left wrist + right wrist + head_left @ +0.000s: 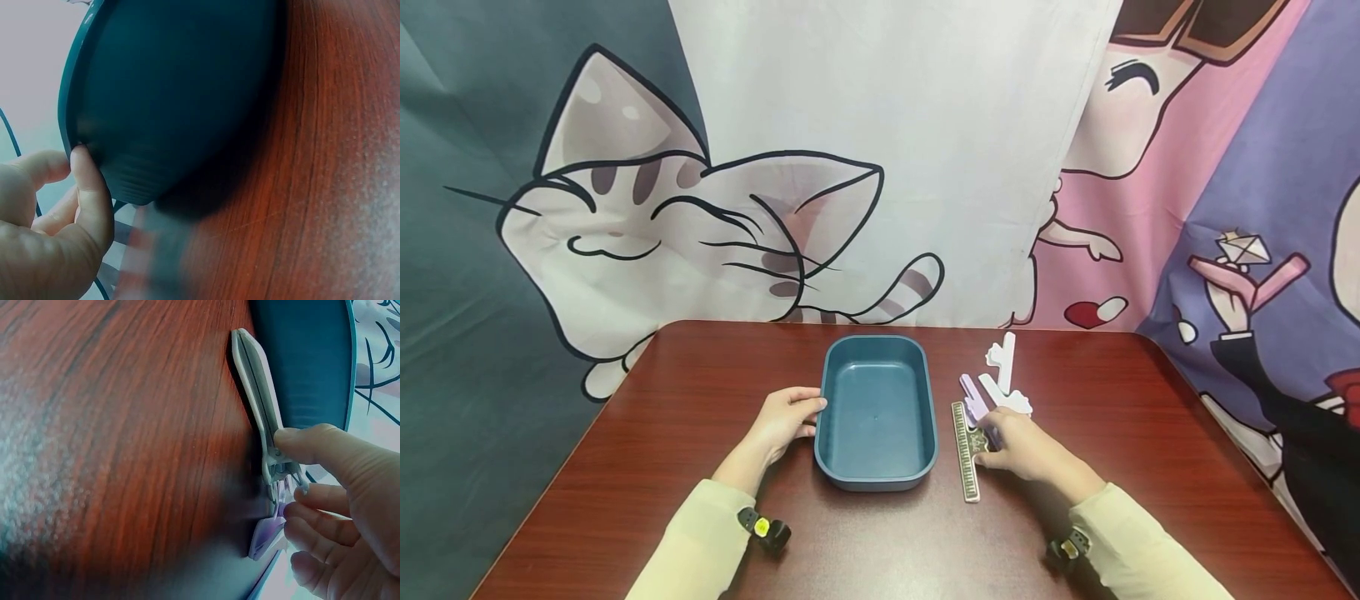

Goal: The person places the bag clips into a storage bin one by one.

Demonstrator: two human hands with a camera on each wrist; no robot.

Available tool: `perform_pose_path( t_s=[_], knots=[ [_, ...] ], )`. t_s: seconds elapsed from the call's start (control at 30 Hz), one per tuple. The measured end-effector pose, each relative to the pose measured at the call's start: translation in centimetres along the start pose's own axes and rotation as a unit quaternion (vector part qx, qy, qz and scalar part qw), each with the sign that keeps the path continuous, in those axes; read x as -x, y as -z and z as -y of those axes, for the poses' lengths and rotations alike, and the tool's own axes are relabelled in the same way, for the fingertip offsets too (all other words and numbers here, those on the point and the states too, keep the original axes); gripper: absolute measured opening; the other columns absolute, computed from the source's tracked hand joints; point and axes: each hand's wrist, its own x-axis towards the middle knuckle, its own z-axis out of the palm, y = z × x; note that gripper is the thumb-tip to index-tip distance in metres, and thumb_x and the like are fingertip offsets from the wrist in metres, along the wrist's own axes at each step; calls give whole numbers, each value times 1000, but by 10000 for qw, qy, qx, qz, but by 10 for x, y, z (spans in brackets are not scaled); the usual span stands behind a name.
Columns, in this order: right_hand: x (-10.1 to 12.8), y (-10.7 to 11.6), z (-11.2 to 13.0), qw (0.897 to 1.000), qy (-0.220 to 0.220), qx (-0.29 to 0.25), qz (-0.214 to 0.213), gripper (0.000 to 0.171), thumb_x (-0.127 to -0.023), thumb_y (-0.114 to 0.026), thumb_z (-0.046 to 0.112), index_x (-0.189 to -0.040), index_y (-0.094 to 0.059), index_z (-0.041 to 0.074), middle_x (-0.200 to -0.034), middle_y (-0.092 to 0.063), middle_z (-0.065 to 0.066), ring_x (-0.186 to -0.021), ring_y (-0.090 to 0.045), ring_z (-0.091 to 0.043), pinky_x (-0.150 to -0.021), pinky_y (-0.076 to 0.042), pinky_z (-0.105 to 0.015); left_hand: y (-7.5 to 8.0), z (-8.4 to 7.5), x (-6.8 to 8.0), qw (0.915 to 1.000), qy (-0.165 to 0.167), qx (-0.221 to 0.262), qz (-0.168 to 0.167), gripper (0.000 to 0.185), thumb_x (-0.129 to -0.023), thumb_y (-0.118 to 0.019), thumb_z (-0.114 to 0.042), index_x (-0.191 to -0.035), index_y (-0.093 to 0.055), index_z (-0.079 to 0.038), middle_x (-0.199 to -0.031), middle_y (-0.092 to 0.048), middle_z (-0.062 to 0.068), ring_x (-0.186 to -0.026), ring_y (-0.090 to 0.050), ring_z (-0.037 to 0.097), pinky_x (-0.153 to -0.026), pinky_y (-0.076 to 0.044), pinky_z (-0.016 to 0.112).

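Observation:
A teal oblong tray point(876, 408) stands empty at the middle of the red-brown table. My left hand point(808, 414) rests against its left wall, and in the left wrist view the thumb point(84, 181) touches the tray point(181, 94) just under the rim. To the right of the tray lies a long patterned clip point(967, 471). My right hand point(992, 446) pinches its far end, with the thumb point(312, 440) on top of the clip point(256, 387). A purple clip point(973, 400) lies against the same fingers.
Two white clips point(1003, 358) point(1011, 402) lie just beyond the right hand. The table point(1150, 433) ends at a cartoon-printed cloth backdrop behind it. Bare wood stretches to both sides of the tray.

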Motion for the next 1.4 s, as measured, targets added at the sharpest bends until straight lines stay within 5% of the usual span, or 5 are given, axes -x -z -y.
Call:
perform_pose_path(
  t_s=[0.53, 0.77, 1.03, 1.4],
  knots=[
    [1, 4, 1, 9997, -81, -136, 203, 40, -70, -79, 23, -100, -66, 0, -78, -60, 2, -72, -51, -11, -63, -46, -26, -1, -1, 1, 10000, -9, 28, -14, 37, -88, -63, -10, -122, -58, 5, -93, -63, 10, -70, -56, 12, -56, -54, 21],
    [1, 4, 1, 9964, -279, -743, 295, 39, -70, -79, 17, -100, -64, -2, -76, -61, 1, -65, -53, -6, -55, -44, -19, 0, 0, 1, 10000, -34, 50, 12, 39, -87, -63, -10, -122, -57, 6, -90, -62, 9, -69, -55, 12, -56, -53, 20],
    [2, 3, 4, 9838, -731, -1586, 414, 38, -71, -78, 14, -102, -62, 0, -82, -65, -4, -67, -59, -5, -55, -49, -19, -1, 0, 1, 10000, 24, 30, -56, 37, -87, -63, -10, -121, -59, 3, -89, -62, 9, -68, -56, 13, -56, -53, 22],
    [2, -5, 5, 9540, -1344, -2649, 393, 39, -77, -75, 10, -109, -57, -5, -84, -63, -12, -56, -62, -18, -47, -52, -30, -1, 1, -1, 10000, 19, 17, -43, 36, -88, -62, -11, -122, -59, 2, -95, -63, 11, -70, -57, 13, -57, -53, 22]
  ],
)
